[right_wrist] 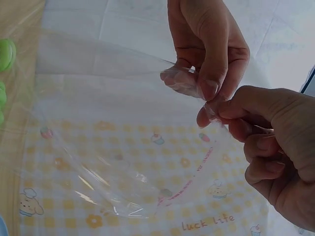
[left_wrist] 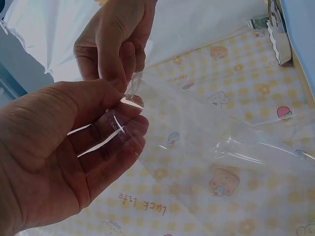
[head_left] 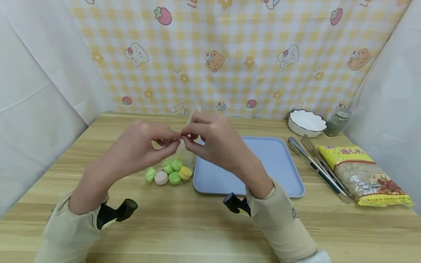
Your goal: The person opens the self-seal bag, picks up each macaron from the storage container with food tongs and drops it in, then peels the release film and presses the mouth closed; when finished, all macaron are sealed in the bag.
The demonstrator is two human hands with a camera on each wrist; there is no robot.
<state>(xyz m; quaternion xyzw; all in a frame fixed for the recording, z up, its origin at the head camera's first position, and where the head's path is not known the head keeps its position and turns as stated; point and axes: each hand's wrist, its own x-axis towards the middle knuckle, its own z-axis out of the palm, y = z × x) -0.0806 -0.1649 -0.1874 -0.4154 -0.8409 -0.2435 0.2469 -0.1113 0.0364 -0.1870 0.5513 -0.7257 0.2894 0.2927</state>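
Note:
Both hands meet at the top edge of a clear plastic bag (right_wrist: 113, 162). My left hand (head_left: 149, 140) pinches that edge between thumb and index finger. Right beside it, the right hand (head_left: 212, 137) pinches the same edge, its fingertips touching or nearly touching the left ones. In the left wrist view the film (left_wrist: 197, 132) spreads away from the fingers, and part of it lies over the left fingers. Several macarons, among them a green macaron (head_left: 174, 178), a yellow macaron (head_left: 185, 173) and a pale pink macaron (head_left: 161, 178), lie at the bag's lower end below the hands.
A blue tray (head_left: 273, 168) lies to the right of the macarons. Farther right are metal tongs (head_left: 307, 157), a slotted turner (head_left: 310, 148) and a yellow pasta packet (head_left: 365, 175). A white scalloped bowl (head_left: 307, 124) and a lidded glass jar (head_left: 338, 122) stand at the back right.

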